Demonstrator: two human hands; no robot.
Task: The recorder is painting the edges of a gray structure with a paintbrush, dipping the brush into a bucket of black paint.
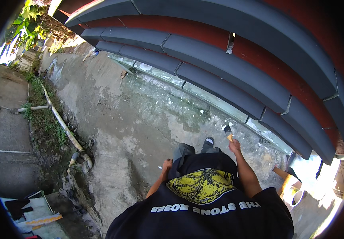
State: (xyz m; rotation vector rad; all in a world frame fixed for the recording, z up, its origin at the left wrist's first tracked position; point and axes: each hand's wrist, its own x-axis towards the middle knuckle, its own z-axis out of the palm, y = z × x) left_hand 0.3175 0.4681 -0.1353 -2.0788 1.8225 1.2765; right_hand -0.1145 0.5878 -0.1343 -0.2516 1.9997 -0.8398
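Note:
My right hand (234, 146) is closed round the light wooden handle of a paintbrush (228, 133). The dark bristles point up and away, over the concrete ground and short of the lowest grey ledge (220, 90). Down by my left thigh, my left hand (167, 165) has its fingers curled in, and what they hold, if anything, is too small to make out. Rows of grey ledges with red bands (204, 34) between them rise in front of me. Beneath the lowest one runs a pale, whitish strip (216, 98).
White spots dot the concrete (140, 107) along the ledges. Off to the left, a pale pipe (62, 123) runs beside a weedy ditch (46, 127). Boards and sheets (36, 215) lie at the lower left. A round-mouthed container (296, 197) stands at the right.

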